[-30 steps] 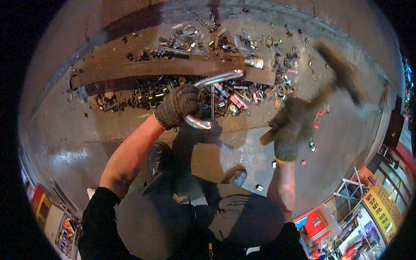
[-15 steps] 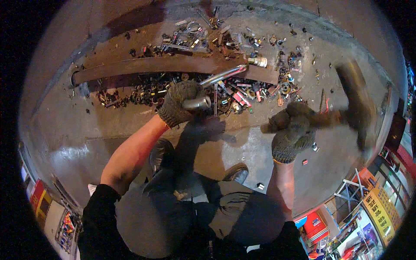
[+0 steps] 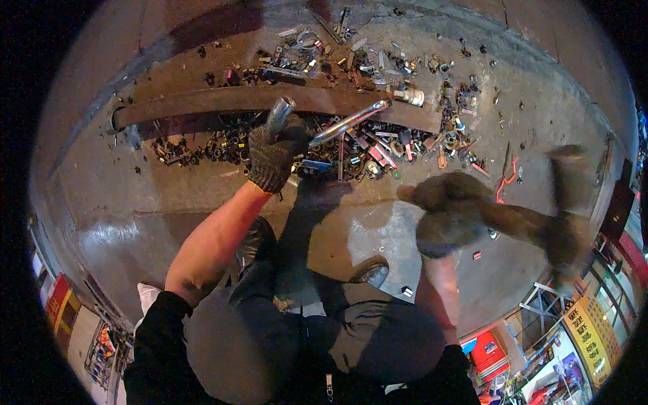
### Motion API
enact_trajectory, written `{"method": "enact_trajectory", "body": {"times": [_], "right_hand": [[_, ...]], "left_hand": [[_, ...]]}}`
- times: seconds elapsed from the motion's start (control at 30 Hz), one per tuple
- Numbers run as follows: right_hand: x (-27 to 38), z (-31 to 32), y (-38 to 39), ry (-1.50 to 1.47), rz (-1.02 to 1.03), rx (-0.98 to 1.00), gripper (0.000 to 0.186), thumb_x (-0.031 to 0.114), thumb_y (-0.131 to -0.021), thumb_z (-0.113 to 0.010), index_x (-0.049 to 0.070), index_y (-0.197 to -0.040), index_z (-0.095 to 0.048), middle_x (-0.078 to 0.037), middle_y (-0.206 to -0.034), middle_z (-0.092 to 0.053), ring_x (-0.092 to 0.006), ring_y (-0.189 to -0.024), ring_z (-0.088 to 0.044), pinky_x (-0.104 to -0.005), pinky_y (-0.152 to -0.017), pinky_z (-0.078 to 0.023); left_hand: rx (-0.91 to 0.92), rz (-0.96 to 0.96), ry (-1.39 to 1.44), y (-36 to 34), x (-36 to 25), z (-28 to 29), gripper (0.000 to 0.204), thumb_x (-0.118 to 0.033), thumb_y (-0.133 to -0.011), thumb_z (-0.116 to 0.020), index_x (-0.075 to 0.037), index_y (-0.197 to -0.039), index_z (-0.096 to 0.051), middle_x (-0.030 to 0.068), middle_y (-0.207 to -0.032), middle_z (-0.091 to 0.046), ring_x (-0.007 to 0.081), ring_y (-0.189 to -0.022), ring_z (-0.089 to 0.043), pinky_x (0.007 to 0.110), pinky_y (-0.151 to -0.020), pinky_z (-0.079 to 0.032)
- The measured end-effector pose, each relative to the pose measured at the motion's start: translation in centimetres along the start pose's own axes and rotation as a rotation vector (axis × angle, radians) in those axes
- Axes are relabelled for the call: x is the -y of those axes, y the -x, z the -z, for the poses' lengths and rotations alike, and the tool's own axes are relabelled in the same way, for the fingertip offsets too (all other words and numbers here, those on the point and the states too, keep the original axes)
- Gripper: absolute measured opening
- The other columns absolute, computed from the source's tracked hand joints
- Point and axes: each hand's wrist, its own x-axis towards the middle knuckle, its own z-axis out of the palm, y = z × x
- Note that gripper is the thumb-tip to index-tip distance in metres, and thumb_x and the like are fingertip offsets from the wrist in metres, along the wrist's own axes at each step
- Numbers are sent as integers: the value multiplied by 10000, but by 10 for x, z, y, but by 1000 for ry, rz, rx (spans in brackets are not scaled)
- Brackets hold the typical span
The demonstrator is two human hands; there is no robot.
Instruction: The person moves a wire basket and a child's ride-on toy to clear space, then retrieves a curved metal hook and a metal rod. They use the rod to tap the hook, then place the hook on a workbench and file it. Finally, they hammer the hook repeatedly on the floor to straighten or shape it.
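Observation:
Dark knitted gloves cover both my hands. My left hand (image 3: 275, 156) is closed around a shiny metal tube (image 3: 279, 116), whose open end points away from me. From the same fist a chrome rod (image 3: 351, 123) slants right, over the rusty beam (image 3: 202, 105); whether tube and rod are one piece I cannot tell. At the right, my right hand (image 3: 449, 219) grips the handle of a large hammer (image 3: 516, 219), smeared by motion. The hammer's head is on the right, away from the metal piece.
Small metal scrap (image 3: 229, 145) lies heaped on both sides of the beam. A white-metal fitting (image 3: 410, 96) sits at the beam's right end. My shoe (image 3: 371, 271) is on the floor below. A red box (image 3: 487, 351) and a yellow sign (image 3: 587, 337) stand lower right.
My left hand has turned, so the tube end points away from me instead of rightward. The hammer has swung lower and toward me, with my right hand still around its handle.

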Motion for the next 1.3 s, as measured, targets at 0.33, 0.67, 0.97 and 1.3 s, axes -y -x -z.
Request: {"method": "enact_trajectory", "body": {"times": [0.33, 0.67, 0.97, 1.3], "right_hand": [[52, 24, -17, -80, -272, -159, 390, 424, -993, -584, 50, -1091, -637, -37, -660, -611, -146, -642, -617, -291, -544, -474], [13, -12, -40, 557, -503, -122, 279, 294, -997, -601, 29, -1066, -655, -62, -679, -595, -181, -576, -582, -349, -530, -472], [-28, -16, -22, 1000, 281, 79, 350, 346, -999, -568, 2, -987, -633, -137, -676, -647, -366, -628, -637, -474, -574, -514], [21, 1, -1, -258, -251, -113, 314, 272, -958, -647, 23, -1147, -609, -53, -940, -656, -146, -788, -615, -286, -593, -483]], "left_hand": [[-56, 306, 403, -8, 2, -9, 191, -182, -926, -699, -38, -1039, -755, 84, -959, -749, 174, -766, -716, 361, -688, -587], [-110, 529, 625, -6, -6, -11, 191, -109, -833, -745, -142, -1018, -781, 89, -945, -760, 263, -819, -726, 373, -706, -598], [-81, 173, 119, -3, 42, -20, 209, -126, -919, -664, -57, -1106, -727, 122, -1061, -712, 219, -905, -695, 360, -774, -583], [-20, 536, 639, 4, 38, -23, 202, -107, -978, -588, -27, -1126, -699, 92, -996, -704, 217, -887, -686, 330, -767, -573]]}}
